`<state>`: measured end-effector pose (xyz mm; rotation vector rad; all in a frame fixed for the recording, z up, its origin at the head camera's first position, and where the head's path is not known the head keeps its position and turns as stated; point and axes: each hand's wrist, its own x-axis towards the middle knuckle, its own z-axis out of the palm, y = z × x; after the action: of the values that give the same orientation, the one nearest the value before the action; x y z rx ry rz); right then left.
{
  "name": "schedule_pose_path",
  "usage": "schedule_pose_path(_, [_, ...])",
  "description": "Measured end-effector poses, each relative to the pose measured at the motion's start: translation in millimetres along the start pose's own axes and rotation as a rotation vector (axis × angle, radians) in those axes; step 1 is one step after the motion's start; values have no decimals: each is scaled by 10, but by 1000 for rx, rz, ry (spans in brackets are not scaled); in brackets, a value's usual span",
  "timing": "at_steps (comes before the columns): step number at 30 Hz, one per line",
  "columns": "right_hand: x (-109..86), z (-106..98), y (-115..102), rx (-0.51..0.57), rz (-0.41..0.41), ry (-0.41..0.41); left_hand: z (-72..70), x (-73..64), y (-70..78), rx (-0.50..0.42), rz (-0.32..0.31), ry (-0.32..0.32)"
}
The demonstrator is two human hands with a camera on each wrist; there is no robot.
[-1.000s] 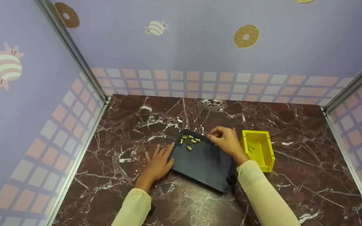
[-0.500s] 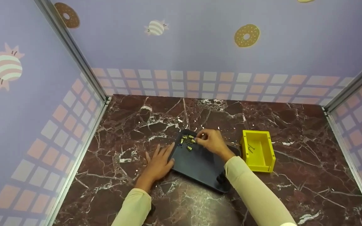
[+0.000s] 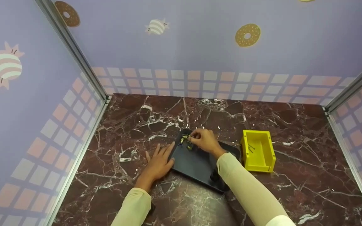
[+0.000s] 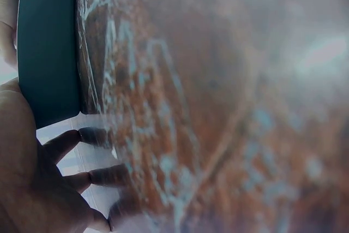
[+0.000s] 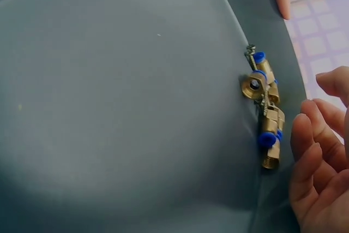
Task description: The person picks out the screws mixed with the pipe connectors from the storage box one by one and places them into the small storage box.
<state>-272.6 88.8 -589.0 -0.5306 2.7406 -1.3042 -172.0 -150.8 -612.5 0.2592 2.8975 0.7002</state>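
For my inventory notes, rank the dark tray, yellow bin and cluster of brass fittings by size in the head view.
Largest to smallest:
1. Dark tray
2. Yellow bin
3. Cluster of brass fittings, partly behind the right hand

The dark red, white-veined bench (image 3: 306, 131) carries a dark tray (image 3: 193, 166) and, just beside it, a yellow bin (image 3: 259, 168).

The left hand (image 3: 159, 163) lies with fingers spread at the left edge of the tray (image 3: 190, 164), its forearm (image 3: 134, 207) near the tray's left side. The right hand (image 3: 205, 140) hovers over the tray's far part, fingers loosely bent, its forearm (image 3: 251, 188) slanting across the tray's right side.
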Motion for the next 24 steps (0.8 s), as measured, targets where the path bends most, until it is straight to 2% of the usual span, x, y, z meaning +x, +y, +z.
schedule_pose_path(6, [24, 87, 18, 17, 14, -19, -15, 5, 12, 3, 7, 4])
schedule_pose_path(19, [11, 166, 40, -195, -18, -22, -1, 5, -1, -4, 4, 6])
schedule_pose_path(24, [-5, 191, 45, -208, 21, -36, -4, -7, -5, -6, -1, 0])
